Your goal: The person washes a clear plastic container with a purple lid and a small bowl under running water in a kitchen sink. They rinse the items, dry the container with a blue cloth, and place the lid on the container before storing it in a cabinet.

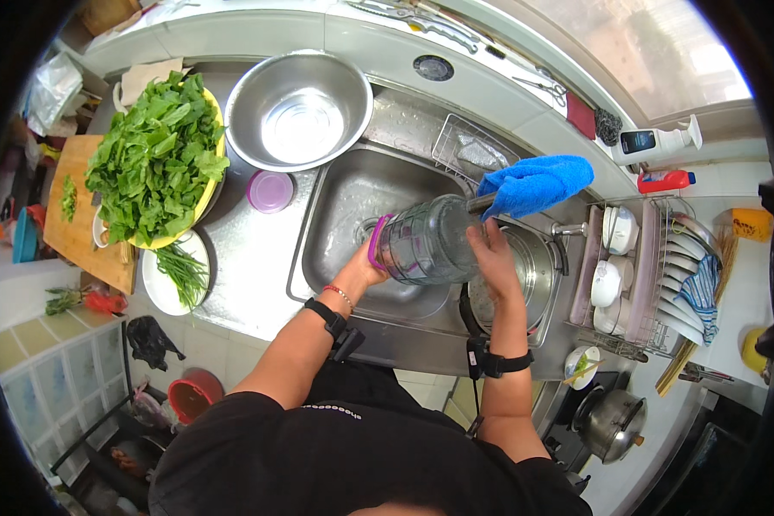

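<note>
Tilted on its side above the sink is a large clear glass jar with a purple ring around its neck. My left hand grips the jar at that neck end, and the fingers are partly hidden by it. Against the jar's base lies my right hand, its thumb and fingers bracing that end. A blue cloth covers much of the faucet, just beyond the base. Left of the sink, a round purple lid lies on the steel counter.
A steel basin stands behind the lid. Leafy greens fill a yellow-rimmed container beside a plate of green stalks. Under my right hand is a steel pot. A dish rack holds bowls and plates at right.
</note>
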`<move>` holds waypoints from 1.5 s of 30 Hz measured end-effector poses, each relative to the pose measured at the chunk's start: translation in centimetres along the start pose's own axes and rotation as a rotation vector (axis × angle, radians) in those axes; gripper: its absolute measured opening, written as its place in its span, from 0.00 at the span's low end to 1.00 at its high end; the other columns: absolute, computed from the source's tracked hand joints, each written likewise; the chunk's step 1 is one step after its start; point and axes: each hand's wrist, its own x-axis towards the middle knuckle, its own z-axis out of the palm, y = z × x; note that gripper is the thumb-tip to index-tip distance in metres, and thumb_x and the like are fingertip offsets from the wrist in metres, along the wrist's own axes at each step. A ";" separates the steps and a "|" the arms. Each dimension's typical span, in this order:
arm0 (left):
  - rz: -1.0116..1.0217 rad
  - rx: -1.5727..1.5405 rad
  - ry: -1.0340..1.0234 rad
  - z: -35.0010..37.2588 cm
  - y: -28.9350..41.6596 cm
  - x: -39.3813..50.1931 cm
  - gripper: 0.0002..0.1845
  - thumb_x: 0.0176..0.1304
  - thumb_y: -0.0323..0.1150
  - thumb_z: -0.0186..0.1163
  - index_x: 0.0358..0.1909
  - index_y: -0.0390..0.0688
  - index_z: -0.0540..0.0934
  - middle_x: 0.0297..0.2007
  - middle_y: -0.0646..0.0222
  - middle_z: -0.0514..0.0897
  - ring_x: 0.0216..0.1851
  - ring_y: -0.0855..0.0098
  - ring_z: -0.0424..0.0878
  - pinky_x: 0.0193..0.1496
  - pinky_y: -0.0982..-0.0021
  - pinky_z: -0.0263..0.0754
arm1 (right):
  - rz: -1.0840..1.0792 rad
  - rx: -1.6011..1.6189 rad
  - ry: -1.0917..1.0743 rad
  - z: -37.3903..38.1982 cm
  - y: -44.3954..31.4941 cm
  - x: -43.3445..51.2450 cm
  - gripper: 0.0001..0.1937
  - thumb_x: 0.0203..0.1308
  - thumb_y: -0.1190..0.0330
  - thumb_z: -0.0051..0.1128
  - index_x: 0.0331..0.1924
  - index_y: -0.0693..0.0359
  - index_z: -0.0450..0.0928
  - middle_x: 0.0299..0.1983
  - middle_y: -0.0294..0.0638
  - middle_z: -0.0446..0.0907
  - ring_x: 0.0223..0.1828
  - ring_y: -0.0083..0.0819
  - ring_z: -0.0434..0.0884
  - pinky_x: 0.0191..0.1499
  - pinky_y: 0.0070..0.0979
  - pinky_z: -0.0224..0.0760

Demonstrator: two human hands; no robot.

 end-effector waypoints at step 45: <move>0.670 1.598 0.975 2.6 0.2 2.5 0.28 0.56 0.61 0.65 0.24 0.41 0.84 0.22 0.54 0.84 0.27 0.55 0.84 0.36 0.59 0.77 | -0.164 -0.934 0.347 -5.4 8.1 5.2 0.12 0.68 0.57 0.52 0.43 0.50 0.85 0.34 0.51 0.85 0.37 0.55 0.84 0.38 0.48 0.76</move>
